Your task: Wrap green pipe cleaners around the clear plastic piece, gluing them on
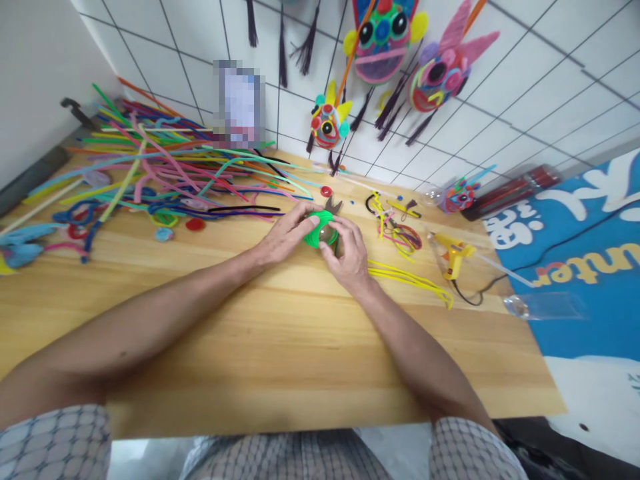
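Observation:
Near the middle of the wooden table (280, 360), I hold a clear ball partly wrapped in coiled green pipe cleaner (313, 235) between both hands. My left hand (287, 235) curls its fingers over the green coil from the left. On the right side, my right hand (349, 252) closes its fingers around the ball, thumb at its lower edge. Just behind the ball, the open jaws of a cutting tool (333, 205) stick out; its handles are mostly hidden. Several yellow pipe cleaners (410, 277) lie to the right of my right hand.
A heap of colourful pipe cleaners (165, 160) covers the back left. Red coiled discs (195, 225) lie in front of it. To the right are tangled scraps (400, 230) and a yellow glue gun (454, 255) with a black cord. Decorated heads (329, 125) hang on the grid wall.

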Demonstrator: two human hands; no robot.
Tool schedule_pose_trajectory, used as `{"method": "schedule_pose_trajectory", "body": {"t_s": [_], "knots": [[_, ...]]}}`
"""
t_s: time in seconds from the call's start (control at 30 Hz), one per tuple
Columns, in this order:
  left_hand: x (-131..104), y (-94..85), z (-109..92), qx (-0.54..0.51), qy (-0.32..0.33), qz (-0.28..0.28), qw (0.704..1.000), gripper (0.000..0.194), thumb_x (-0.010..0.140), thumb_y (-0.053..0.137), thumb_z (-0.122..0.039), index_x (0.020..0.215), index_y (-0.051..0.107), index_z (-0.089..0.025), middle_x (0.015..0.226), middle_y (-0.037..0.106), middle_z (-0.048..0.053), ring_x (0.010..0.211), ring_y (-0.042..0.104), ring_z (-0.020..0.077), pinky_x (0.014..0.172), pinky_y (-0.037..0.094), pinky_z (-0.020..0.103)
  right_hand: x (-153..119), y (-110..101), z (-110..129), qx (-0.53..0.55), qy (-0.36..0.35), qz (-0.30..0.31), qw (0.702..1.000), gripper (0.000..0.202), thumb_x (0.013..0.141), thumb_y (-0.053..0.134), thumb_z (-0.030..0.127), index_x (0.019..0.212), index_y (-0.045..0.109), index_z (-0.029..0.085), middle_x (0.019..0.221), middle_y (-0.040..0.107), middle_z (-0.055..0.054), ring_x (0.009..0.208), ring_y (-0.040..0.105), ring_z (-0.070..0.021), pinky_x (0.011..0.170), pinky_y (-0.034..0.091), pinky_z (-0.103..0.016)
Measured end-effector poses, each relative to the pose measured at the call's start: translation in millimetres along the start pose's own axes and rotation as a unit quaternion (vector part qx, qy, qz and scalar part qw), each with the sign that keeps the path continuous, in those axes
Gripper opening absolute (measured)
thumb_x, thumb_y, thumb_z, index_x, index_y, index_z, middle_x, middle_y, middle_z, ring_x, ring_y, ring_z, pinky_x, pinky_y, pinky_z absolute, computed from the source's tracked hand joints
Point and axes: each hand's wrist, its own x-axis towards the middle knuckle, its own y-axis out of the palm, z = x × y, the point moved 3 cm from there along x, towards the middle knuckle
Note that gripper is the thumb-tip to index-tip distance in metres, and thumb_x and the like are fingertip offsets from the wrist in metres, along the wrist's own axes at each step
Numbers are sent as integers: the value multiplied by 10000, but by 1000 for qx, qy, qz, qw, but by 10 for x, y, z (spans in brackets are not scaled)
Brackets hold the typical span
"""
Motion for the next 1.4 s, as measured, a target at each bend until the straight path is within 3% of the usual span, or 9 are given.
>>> {"method": "schedule_pose_trajectory", "body": {"t_s": [0.3, 0.43, 0.6, 0.83, 1.17, 1.4], "knots": [[23, 61, 82, -6, 1, 7, 1000, 373, 1012, 620, -413, 1319, 615, -202, 1276, 732, 87, 1152, 714, 251, 1030, 593, 411, -34, -22, -25, -17, -15, -10, 1000, 430, 1022, 708, 351, 1428, 603, 254, 1436, 721, -172, 1356, 698, -337, 1150, 606, -620], [36, 67, 66, 4, 17, 9, 1000, 434, 983, 638, -369, 1381, 613, -196, 1391, 720, 112, 1279, 694, 278, 1144, 561, 454, -52, -23, -34, -32, 2, 0, 999, 439, 1014, 704, 368, 1425, 601, 256, 1437, 718, -177, 1360, 697, -347, 1153, 597, -635], [48, 53, 32, 31, 30, 22, 999, 401, 1000, 620, -392, 1347, 659, -196, 1374, 737, 124, 1302, 684, 287, 1186, 533, 476, -56, -24, -17, -31, -23, -12, 999, 447, 1015, 706, 341, 1439, 594, 256, 1435, 720, -180, 1348, 705, -341, 1134, 611, -620], [18, 58, 52, 53, 33, 24, 998, 421, 1046, 589, -471, 1360, 640, -196, 1375, 735, 128, 1286, 685, 291, 1183, 528, 477, -44, -19, -19, -23, 14, 18, 999, 441, 1018, 685, 354, 1441, 603, 260, 1468, 703, -171, 1383, 678, -347, 1171, 589, -625], [12, 59, 104, 60, 15, 7, 998, 457, 1053, 555, -508, 1382, 613, -197, 1367, 725, 110, 1262, 680, 279, 1170, 527, 444, -12, 30, -42, -2, 6, 26, 1000, 454, 1034, 666, 336, 1473, 583, 257, 1490, 682, -170, 1413, 648, -342, 1207, 563, -623], [201, 45, 138, 84, 15, 5, 996, 506, 1022, 570, -591, 1334, 663, -203, 1299, 751, 94, 1214, 680, 283, 1132, 544, 449, 66, 98, -201, 23, 11, 24, 999, 428, 1055, 639, 330, 1464, 559, 236, 1500, 664, -189, 1438, 626, -324, 1240, 536, -599]]}}
